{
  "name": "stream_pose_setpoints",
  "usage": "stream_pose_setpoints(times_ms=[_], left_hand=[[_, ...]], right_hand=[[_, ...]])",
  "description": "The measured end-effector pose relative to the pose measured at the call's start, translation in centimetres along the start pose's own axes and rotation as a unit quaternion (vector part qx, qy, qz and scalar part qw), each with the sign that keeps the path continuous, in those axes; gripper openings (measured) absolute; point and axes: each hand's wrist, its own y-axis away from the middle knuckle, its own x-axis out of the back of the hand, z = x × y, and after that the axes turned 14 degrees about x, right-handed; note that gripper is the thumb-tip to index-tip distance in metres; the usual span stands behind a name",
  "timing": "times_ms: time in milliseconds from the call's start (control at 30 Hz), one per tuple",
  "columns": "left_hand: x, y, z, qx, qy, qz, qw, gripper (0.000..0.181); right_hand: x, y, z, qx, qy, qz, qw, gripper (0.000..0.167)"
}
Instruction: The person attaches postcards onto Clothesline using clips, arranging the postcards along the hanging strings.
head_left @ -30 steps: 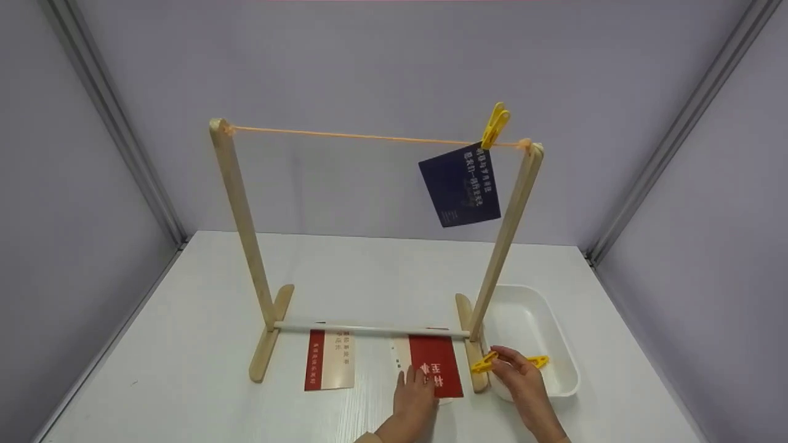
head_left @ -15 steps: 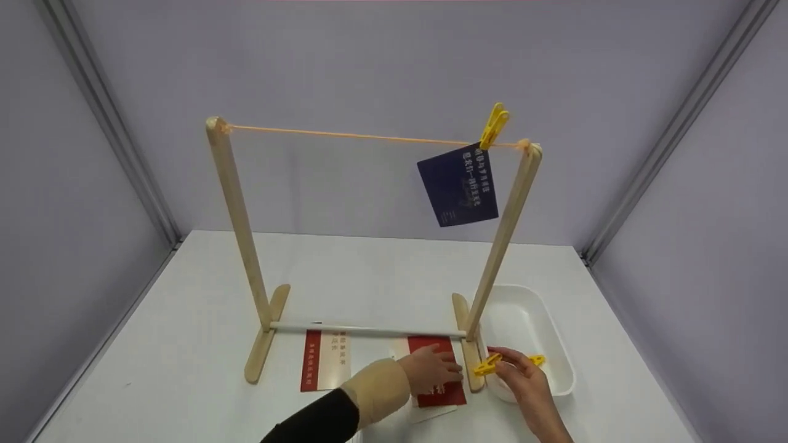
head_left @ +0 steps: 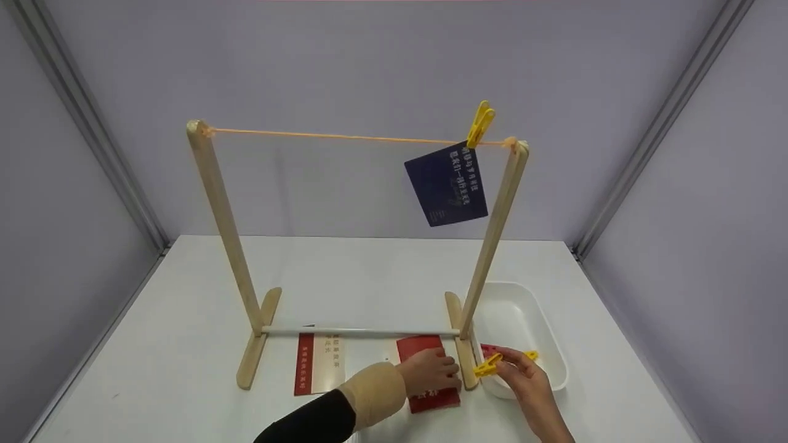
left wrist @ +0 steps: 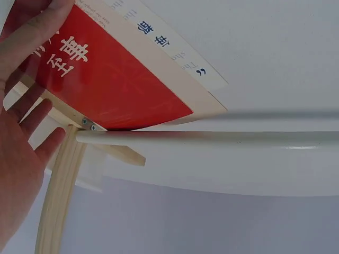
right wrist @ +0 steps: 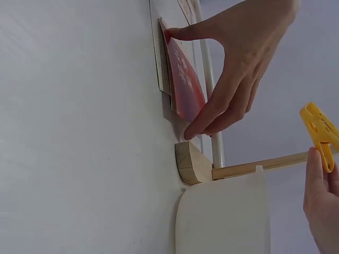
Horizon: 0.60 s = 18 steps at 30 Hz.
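My left hand (head_left: 429, 373) is over a red and cream card (head_left: 434, 401), gripping it between thumb and fingers. In the right wrist view the thumb is at one edge of this card (right wrist: 185, 84) and the fingers at the opposite one; the card is tilted and slightly bowed. Another printed card (left wrist: 212, 78) lies beneath it in the left wrist view. My right hand (head_left: 532, 394) pinches a yellow clothespin (head_left: 488, 365) above the near left rim of a white tray (head_left: 559, 351). This clothespin (right wrist: 320, 132) is also clear in the right wrist view.
A wooden frame (head_left: 225, 227) with an orange string (head_left: 320, 135) stands across the table. One yellow clothespin (head_left: 480, 125) holds a dark blue card (head_left: 446, 184) on the string's right end. A red and cream card (head_left: 320, 363) lies at left; more clothespins are in the tray.
My left hand has swung from the red card's near edge to over it and now grips it; the card has tilted. My right hand has kept its clothespin, nearly still. The head view has shifted slightly.
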Motion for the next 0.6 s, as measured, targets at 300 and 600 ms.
stream_pose_setpoints(times_ms=[300,600], left_hand=[[1.3,1.3,-1.2,0.020,0.051,0.009,0.9984,0.042],[2.2,4.8,-4.4,0.096,0.087,0.115,0.9849,0.010]], right_hand=[[0.4,-0.1,0.0,-0.024,0.017,0.017,0.9994,0.055],[1.1,-0.5,-0.3,-0.007,-0.005,0.019,0.9998,0.050]])
